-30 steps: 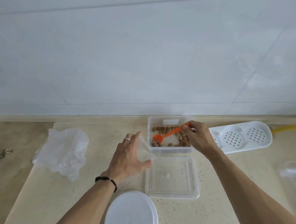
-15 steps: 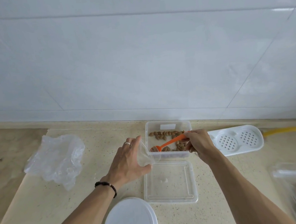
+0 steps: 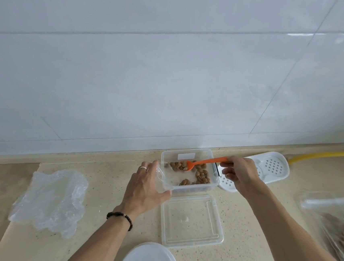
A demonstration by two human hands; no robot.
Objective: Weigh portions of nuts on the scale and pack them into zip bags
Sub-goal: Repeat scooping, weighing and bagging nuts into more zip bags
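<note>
Scooping nuts from the clear tub toward a small zip bag.

We see the right hand pinching the handle of an orange plastic spoon, its bowl among the brown nuts in the clear rectangular plastic container on the speckled beige tabletop. The left hand grips a small clear zip bag at the container's left wall. The container's clear lid lies just in front.
</note>
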